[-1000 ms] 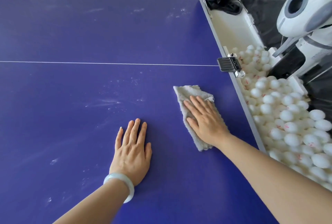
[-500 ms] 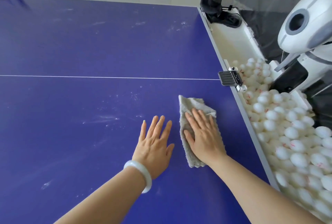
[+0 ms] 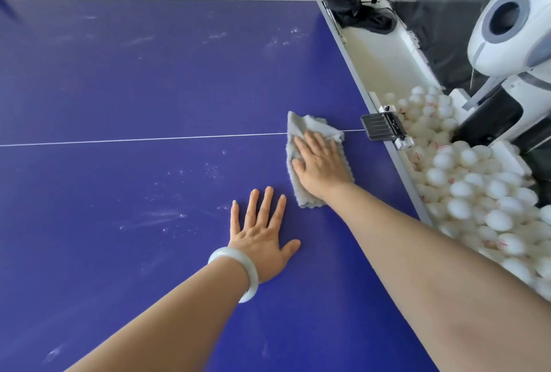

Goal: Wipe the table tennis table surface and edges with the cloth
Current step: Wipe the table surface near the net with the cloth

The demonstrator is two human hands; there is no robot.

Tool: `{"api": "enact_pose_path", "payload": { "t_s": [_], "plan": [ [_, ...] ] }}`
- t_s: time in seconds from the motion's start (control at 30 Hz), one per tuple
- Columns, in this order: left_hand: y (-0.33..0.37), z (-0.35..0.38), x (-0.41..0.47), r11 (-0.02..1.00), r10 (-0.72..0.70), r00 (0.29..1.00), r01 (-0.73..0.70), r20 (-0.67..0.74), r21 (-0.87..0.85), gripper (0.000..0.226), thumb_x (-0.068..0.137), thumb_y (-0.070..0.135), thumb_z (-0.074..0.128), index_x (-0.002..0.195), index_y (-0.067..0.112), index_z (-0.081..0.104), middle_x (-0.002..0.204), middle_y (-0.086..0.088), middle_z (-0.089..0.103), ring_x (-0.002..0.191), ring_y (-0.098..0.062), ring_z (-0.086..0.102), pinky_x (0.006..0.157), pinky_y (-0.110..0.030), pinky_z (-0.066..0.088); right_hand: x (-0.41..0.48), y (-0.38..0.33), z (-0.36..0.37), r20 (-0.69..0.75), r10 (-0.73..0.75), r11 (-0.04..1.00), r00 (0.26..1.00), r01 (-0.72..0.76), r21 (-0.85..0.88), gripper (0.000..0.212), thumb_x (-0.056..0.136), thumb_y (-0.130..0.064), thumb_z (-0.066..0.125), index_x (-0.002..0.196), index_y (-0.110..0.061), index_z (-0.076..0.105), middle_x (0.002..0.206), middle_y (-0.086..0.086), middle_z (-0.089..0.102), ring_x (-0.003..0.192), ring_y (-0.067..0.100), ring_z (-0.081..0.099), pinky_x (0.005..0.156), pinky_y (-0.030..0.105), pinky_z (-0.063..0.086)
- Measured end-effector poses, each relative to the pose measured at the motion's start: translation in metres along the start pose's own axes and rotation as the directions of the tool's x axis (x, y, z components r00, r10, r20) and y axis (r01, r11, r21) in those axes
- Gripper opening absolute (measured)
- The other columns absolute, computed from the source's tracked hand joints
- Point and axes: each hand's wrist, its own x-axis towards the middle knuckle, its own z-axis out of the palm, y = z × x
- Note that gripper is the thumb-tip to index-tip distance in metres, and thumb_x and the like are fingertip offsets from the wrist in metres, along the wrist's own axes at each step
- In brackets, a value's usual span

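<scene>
Fingers [image 3: 267, 204] of the left hand [image 3: 262, 240] lie spread and flat on the blue table tennis table [image 3: 119, 88], palm down, holding nothing. A pale bangle [image 3: 238, 270] sits on the wrist behind them. Chalky dust smears [image 3: 167, 216] streak the surface out to the left of those fingers, with more specks ahead of them.

A thin white centre line [image 3: 149, 139] crosses the table beyond the fingertips. Just to the right of the left index finger lies the grey cloth [image 3: 304, 195], crumpled and folded, straddling that line. The right hand [image 3: 322, 166] presses down on it, its fingers [image 3: 310, 140] straight and close together, not curled round the fabric. Cloth pokes out past the fingertips and trails back beside the wrist.

Right of the right fingers, apart from the cloth, a black net clamp [image 3: 381, 127] grips the grey table edge [image 3: 405, 171]. Beyond the edge a white tray [image 3: 384, 55] holds a heap of white table tennis balls [image 3: 477, 192], and a white ball machine [image 3: 512, 22] stands over them at the far right.
</scene>
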Motion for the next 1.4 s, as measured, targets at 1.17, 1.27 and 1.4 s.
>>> {"api": "enact_pose_path", "payload": {
  "t_s": [1.17, 1.27, 1.4],
  "plan": [
    [0.058, 0.066, -0.135, 0.991, -0.072, 0.942, 0.032, -0.326, -0.127, 0.063, 0.105, 0.038, 0.017, 0.157, 0.014, -0.006, 0.164, -0.004, -0.015, 0.147, -0.019, -0.025, 0.119, -0.037, -0.020, -0.227, -0.038, 0.028, -0.029, 0.118, 0.983, 0.993, -0.112, 0.144, 0.061, 0.106, -0.030, 0.028, 0.160, -0.013, 0.007, 0.169, 0.006, 0.003, 0.156, 0.021, -0.002, 0.126, 0.044, -0.002],
    [0.034, 0.070, -0.168, 0.997, -0.049, 0.937, 0.026, -0.347, -0.072, 0.062, 0.103, 0.039, 0.024, 0.158, 0.017, 0.008, 0.165, -0.005, 0.001, 0.152, -0.024, -0.007, 0.123, -0.043, -0.003, -0.232, -0.036, 0.033, -0.023, 0.024, 0.999, 0.999, -0.024, 0.022, 0.068, 0.103, -0.049, 0.021, 0.161, -0.017, 0.005, 0.168, 0.000, 0.000, 0.156, 0.020, -0.003, 0.125, 0.049, -0.006],
    [0.018, 0.067, -0.190, 0.997, -0.071, 0.962, 0.064, -0.265, -0.036, 0.063, 0.101, 0.046, 0.020, 0.159, 0.023, 0.012, 0.166, -0.002, 0.004, 0.153, -0.025, -0.002, 0.122, -0.044, -0.001, -0.233, -0.038, 0.033, 0.016, -0.166, 0.985, 0.986, 0.166, -0.042, 0.071, 0.100, -0.055, 0.012, 0.161, -0.019, 0.002, 0.168, -0.001, -0.002, 0.155, 0.016, -0.006, 0.126, 0.048, -0.003]
  ]
}}
